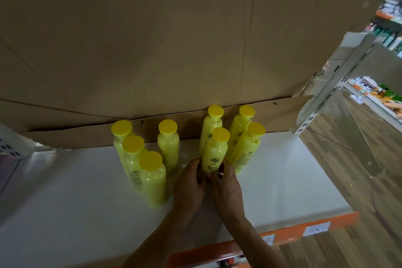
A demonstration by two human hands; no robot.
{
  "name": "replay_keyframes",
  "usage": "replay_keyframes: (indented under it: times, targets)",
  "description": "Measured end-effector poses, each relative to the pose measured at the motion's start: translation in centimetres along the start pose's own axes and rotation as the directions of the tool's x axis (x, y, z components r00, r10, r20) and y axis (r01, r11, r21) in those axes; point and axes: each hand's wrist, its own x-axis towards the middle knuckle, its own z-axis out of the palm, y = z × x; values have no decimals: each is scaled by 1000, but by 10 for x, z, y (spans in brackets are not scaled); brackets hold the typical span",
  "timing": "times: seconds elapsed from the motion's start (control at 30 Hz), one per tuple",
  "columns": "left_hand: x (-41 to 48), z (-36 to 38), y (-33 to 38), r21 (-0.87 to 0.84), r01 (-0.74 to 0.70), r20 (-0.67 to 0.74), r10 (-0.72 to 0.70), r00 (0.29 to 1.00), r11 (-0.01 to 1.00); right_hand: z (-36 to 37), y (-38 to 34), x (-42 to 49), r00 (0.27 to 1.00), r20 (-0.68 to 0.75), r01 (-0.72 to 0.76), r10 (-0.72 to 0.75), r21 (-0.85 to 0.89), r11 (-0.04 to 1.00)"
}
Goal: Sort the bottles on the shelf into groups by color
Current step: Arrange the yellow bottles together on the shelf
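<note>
Yellow flat-capped bottle [214,154], upright, in tight grip of left hand [188,185] and right hand [228,190]

Left hand [189,183]: bare; back of the hand faces the camera, knuckle ridges faint in the dim light.
Right hand [227,187]: bare; back also in view, tendon lines just readable.
Fingertips: small pale glint at one right-hand fingertip [220,174]; nail or reflection, cannot tell.
Left forearm [152,239]: bare skin from the wrist down to the lower frame edge, slim, widening away from the wrist.
Right forearm [254,237]: bare likewise, similar build, cut off by the lower edge.
Wrists: bare on both sides.
Detail: soft and shadowed; skin texture too blurred to note.
</note>
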Motion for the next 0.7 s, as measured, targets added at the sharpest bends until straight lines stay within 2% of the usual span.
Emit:
replay_keyframes:
  times: [0.33, 0.7]
  targets:
    - [9, 3, 7, 158, 17, -32, -12, 999, 987, -1, -1, 6, 999, 18, 47, -45, -98, 994]
    - [6, 7, 13, 179, 20, -92, -3, 996, 984, -4, 8, 3, 995, 56, 84, -77, -121, 989]
